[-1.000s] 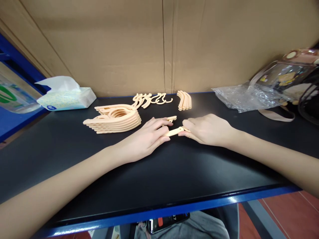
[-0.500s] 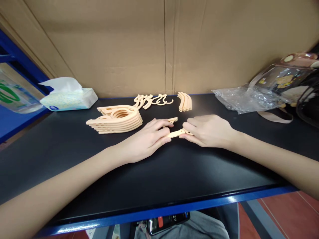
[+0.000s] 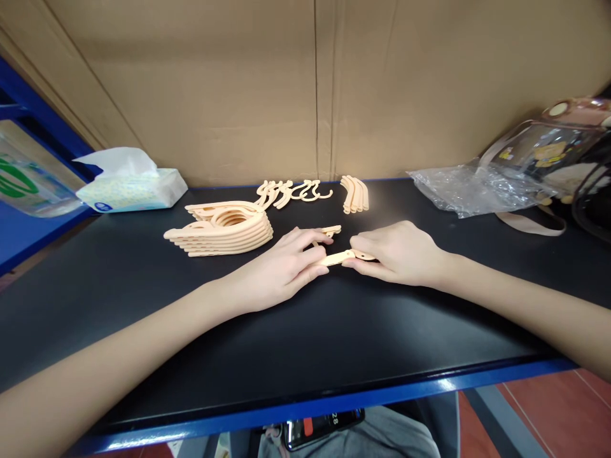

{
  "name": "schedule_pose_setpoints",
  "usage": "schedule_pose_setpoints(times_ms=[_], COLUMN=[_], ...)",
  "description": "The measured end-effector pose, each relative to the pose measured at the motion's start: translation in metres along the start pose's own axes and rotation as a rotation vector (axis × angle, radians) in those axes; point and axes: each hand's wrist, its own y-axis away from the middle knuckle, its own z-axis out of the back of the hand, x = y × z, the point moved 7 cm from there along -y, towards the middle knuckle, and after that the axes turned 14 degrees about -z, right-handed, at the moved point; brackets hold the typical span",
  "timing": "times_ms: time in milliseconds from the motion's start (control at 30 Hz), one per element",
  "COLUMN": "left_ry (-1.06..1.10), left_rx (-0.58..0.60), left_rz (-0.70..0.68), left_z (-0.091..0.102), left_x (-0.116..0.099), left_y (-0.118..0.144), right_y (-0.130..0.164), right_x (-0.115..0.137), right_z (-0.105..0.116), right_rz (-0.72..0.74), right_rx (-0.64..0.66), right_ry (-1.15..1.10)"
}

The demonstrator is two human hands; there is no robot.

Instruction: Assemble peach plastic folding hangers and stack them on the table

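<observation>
— Head view, at the middle of the black tabletop (image 3: 305,343): what do the person's hands hold?

— The left hand (image 3: 279,267) and right hand (image 3: 398,254) each pinch one end of a slim peach plastic bar (image 3: 337,257), fingers closed on it, low over the surface. A second peach piece (image 3: 330,230) lies just beyond the left fingertips.

— And behind them?

— A stack of peach hanger bodies (image 3: 222,229) sits left of centre, with loose hooks (image 3: 291,191) and a bundle of curved arms (image 3: 354,194) near the far edge, against the cardboard wall (image 3: 315,89). A tissue pack (image 3: 131,187) occupies the far left corner; a crumpled clear plastic bag (image 3: 472,187) and a transparent pouch (image 3: 544,149) lie at the far right.
</observation>
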Motion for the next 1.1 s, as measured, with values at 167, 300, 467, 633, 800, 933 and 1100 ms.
schedule_pose_setpoints(times_ms=[167, 300, 467, 633, 800, 933, 1100], left_ry=[0.023, 0.036, 0.032, -0.007, -0.028, -0.028, -0.05], left_rx=[-0.006, -0.004, -0.002, -0.001, 0.005, -0.002, -0.026], left_rz=[0.023, 0.025, 0.025, 0.002, 0.055, 0.135, 0.186], left_z=[0.0, 0.0, 0.0, 0.0, 0.002, 0.003, 0.003], left_x=[0.001, 0.001, 0.002, 0.0, 0.004, 0.012, 0.018], left_y=[0.0, 0.001, 0.002, 0.001, 0.002, 0.005, 0.006], right_y=[0.0, 0.001, 0.001, 0.0, 0.001, 0.001, 0.0], right_x=[0.001, 0.001, 0.002, 0.0, -0.002, -0.005, 0.002], right_z=[0.002, 0.003, 0.005, 0.004, 0.001, 0.001, 0.002], right_rz=[0.019, 0.025, 0.034, 0.015, 0.037, 0.01, 0.047], right_rx=[-0.037, -0.065, -0.089, -0.057, 0.032, 0.094, 0.169], right_ry=[0.015, 0.007, 0.005, -0.008, -0.107, -0.272, -0.36])
